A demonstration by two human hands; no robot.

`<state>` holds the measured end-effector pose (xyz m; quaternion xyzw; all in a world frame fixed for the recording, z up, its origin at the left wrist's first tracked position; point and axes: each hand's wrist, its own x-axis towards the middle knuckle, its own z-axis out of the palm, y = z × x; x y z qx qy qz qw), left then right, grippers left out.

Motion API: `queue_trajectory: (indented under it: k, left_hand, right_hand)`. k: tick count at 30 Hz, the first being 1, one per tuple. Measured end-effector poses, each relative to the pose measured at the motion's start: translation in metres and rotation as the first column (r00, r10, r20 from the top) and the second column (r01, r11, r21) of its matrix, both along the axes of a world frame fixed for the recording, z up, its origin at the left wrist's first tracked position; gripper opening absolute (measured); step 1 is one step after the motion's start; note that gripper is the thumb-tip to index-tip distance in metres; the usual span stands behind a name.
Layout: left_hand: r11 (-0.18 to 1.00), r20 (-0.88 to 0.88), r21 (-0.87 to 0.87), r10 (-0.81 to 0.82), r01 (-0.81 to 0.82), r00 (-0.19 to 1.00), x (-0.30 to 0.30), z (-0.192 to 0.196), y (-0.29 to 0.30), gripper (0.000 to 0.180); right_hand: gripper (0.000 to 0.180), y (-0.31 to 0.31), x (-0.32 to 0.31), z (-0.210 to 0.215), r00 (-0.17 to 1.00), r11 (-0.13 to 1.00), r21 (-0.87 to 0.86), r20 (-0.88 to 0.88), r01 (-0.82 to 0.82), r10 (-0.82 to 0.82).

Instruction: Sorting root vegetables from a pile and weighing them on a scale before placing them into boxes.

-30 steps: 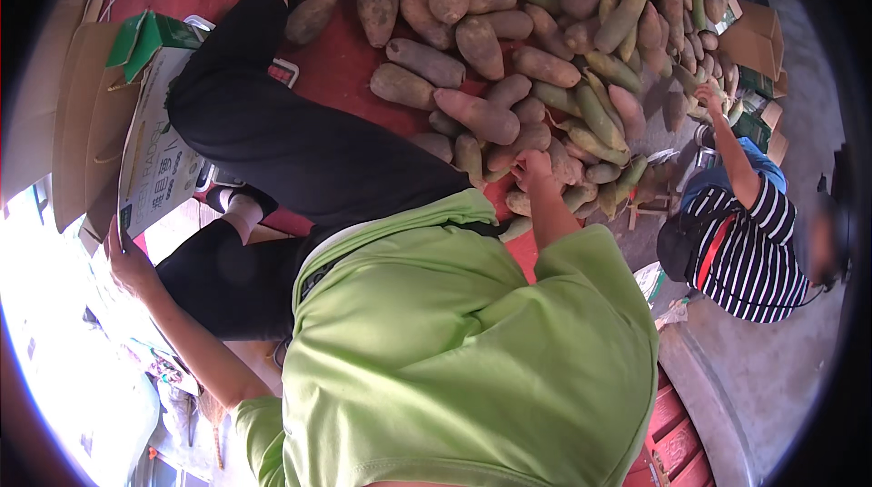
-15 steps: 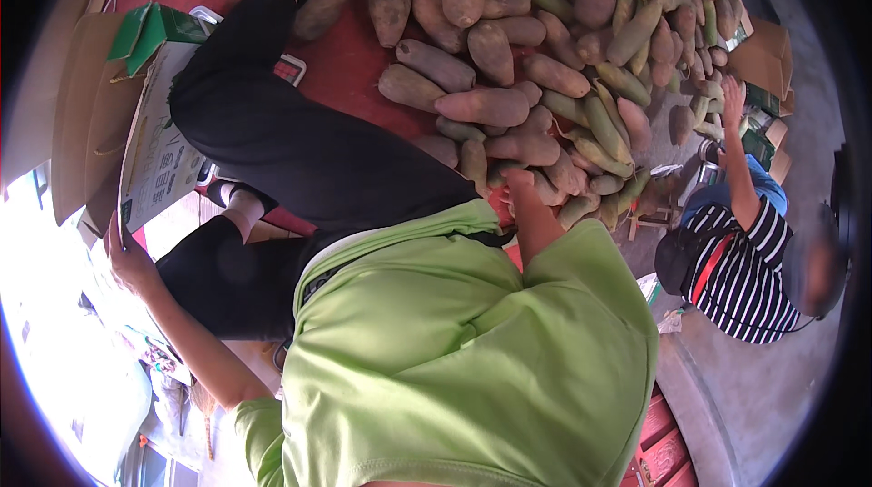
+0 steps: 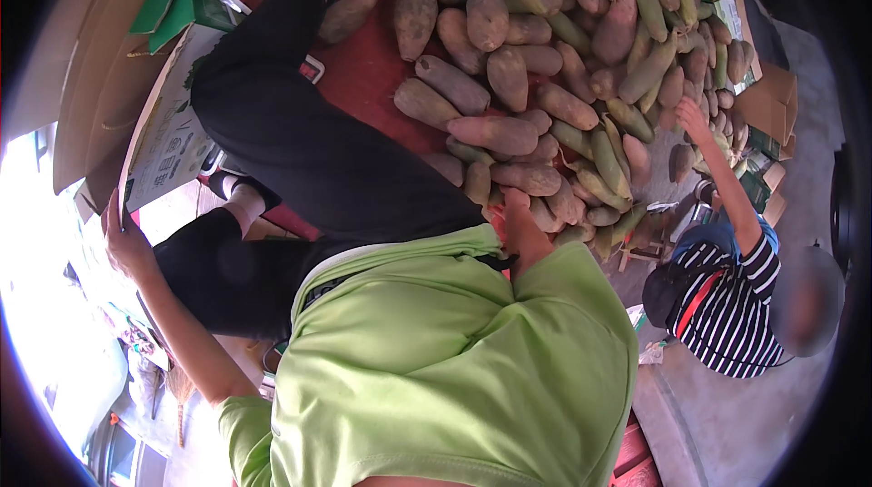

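My left hand [image 3: 129, 249] grips the near lower corner of an upright cardboard box [image 3: 169, 155] with a white printed side, its fingers curled round the edge. Low at the near edge of a big heap, my right hand [image 3: 517, 203] touches or almost touches a pinkish-brown radish [image 3: 527, 180]. Its fingers are mostly hidden, so whether it holds anything does not show. The heap is of large oblong radishes, some pinkish-brown and some green, such as a green radish [image 3: 610, 162] just right of that hand.
A red floor covering [image 3: 359, 69] lies under the heap. My black-trousered leg [image 3: 318, 137] stretches between box and radishes. To the right, a co-worker in a striped shirt [image 3: 727, 305] reaches a hand [image 3: 694, 120] to the heap. An open carton [image 3: 765, 110] stands beyond.
The view has shifted slightly, so box and heap sit a little lower and further right. My left hand keeps its hold on the box. The co-worker's arm has moved left, closer over the heap.
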<state>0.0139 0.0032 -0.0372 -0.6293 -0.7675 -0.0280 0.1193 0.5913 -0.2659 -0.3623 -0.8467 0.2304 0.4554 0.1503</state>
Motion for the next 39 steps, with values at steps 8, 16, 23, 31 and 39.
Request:
queue_trajectory:
  k: [8, 16, 23, 31, 39]
  left_hand:
    - [0.996, -0.034, -0.013, 0.089, -0.09, 0.995, 0.017, 0.008, -0.004, 0.036]
    - [0.997, -0.04, -0.012, 0.072, -0.072, 0.997, 0.031, 0.016, 0.0, 0.04]
    - [0.984, -0.033, -0.063, 0.163, -0.165, 0.986, 0.045, 0.031, -0.002, 0.035]
    - [0.987, 0.006, -0.09, 0.13, -0.129, 0.991, 0.045, 0.035, -0.004, 0.035]
    - [0.998, 0.015, -0.009, 0.065, -0.065, 0.998, 0.045, 0.036, -0.006, 0.033]
  right_hand:
    - [0.064, 0.002, 0.032, 0.049, 0.931, 0.993, 0.103, -0.353, -0.063, 0.096]
    - [0.068, 0.045, 0.084, 0.138, 0.71, 0.822, 0.012, -0.497, -0.569, 0.499]
    - [0.042, 0.172, 0.062, 0.245, 0.489, 0.536, 0.344, -0.22, -0.771, 0.844]
    - [0.034, 0.334, -0.05, 0.357, 0.268, -0.239, 0.664, 0.567, -0.709, 0.779]
    - [0.043, 0.434, -0.248, 0.401, -0.033, -0.701, 0.535, 0.784, -0.471, 0.62]
